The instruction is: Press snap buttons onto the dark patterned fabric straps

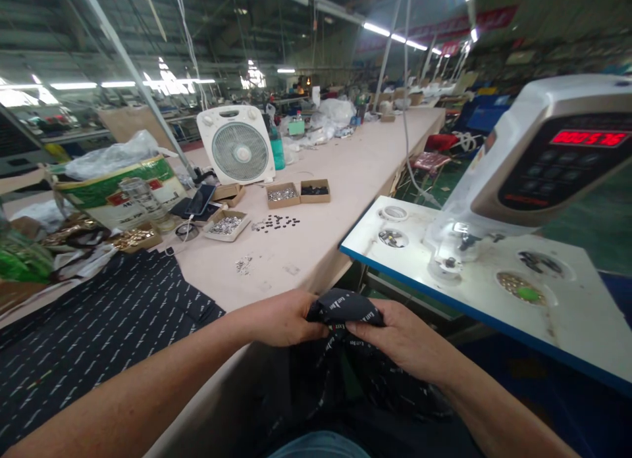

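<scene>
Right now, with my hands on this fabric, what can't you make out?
1. Head view: dark printed fabric middle, covered by left hand and right hand.
2. Head view: red display digits, blurred.
3. Head view: small boxes, contents too small.
4. Head view: machine, cut off by right edge.

A garment factory floor; long worktable (355, 162), snap press machine (543, 162), boxes of fasteners (282, 195).
</scene>
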The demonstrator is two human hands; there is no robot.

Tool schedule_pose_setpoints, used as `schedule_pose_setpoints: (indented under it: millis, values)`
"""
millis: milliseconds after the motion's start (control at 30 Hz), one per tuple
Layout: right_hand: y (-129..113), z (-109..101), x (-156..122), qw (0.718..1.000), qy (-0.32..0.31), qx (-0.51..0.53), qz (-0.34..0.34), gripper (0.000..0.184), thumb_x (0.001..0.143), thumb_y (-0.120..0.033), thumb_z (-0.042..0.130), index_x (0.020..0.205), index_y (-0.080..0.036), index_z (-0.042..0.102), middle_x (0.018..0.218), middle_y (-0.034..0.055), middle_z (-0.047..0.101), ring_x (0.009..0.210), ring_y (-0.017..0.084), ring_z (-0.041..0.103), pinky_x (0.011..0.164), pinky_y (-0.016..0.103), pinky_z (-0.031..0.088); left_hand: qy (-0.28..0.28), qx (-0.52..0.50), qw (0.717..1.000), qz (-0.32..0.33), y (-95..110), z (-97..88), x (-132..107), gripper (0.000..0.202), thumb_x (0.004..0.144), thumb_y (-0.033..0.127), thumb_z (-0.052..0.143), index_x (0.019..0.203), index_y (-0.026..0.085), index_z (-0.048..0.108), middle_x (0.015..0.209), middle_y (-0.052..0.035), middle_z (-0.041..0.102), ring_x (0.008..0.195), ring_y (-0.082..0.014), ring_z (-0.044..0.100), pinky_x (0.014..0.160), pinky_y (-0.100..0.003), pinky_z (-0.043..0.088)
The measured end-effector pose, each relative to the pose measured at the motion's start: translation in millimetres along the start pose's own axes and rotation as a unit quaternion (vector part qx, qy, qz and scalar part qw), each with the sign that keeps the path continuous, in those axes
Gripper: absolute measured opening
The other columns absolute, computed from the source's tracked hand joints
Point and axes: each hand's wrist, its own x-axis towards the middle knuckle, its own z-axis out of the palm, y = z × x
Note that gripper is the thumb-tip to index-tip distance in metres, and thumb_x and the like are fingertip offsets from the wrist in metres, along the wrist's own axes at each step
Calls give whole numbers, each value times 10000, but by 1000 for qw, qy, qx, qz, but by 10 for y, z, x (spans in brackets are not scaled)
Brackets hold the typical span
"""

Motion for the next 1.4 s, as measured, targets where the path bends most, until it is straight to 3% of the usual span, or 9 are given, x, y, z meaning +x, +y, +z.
schedule_pose_setpoints:
  millis: [67,133,200,300,533,700,867,1100,1400]
  values:
    - [31,24,-6,1000,-4,17,1,195,873,-344,626,918,-201,751,893,-1,735,838,222,650,768,297,492,-17,-40,999,-15,-53,84,10,188,820,211,513,643,171,464,600,59,391,557,-82,367,524,-222,305]
    - [40,45,-8,999,-15,51,5,226,882,-345,615,986,-194,748,912,6,736,869,232,657,792,310,506,-10,-110,994,-26,-85,148,0,142,792,197,526,666,173,465,594,68,364,542,-75,330,504,-218,275]
    - [23,61,-2,998,-17,66,6,259,881,-351,613,1037,-196,750,929,12,740,922,252,663,839,335,518,5,-171,985,-22,-103,173,-27,54,775,207,589,795,161,569,653,63,467,593,-84,404,554,-207,338]
    - [-26,79,22,1000,-9,16,-2,237,875,-353,619,993,-206,763,938,15,748,933,264,663,850,348,519,11,-178,984,-14,-127,124,-78,279,760,279,707,1012,164,678,830,25,629,747,-131,534,726,-240,451]
    - [-63,134,98,1000,-3,-30,-8,226,898,-345,586,940,-213,764,919,5,753,874,254,670,784,331,516,-17,-184,982,-39,-216,-20,-131,243,724,359,798,862,166,742,742,39,657,712,-138,569,734,-245,476]
    - [2,185,135,1000,-13,-11,12,192,868,-316,627,929,-196,763,915,5,757,888,245,674,790,315,512,-22,-275,956,-102,-419,187,-123,332,635,333,845,896,153,746,849,-7,726,770,-176,637,817,-300,529]
    - [89,226,213,999,-1,1,48,167,848,-335,669,889,-186,735,880,16,740,851,227,660,731,292,501,-3,-404,907,-121,-565,346,-101,356,551,270,877,857,139,750,924,-57,739,879,-217,664,917,-358,534]
    - [148,299,376,989,-38,116,82,159,884,-327,659,968,-199,700,943,9,726,880,197,645,763,272,501,1,-460,877,-137,-699,340,-102,416,565,252,885,946,143,760,998,-72,746,869,-209,661,924,-372,536]
    - [128,315,606,995,-36,5,93,129,903,-316,623,871,-198,664,846,0,676,801,175,610,699,259,465,-21,-519,845,-125,-876,298,-87,439,593,238,898,999,146,759,1050,-70,745,910,-196,663,986,-361,497]
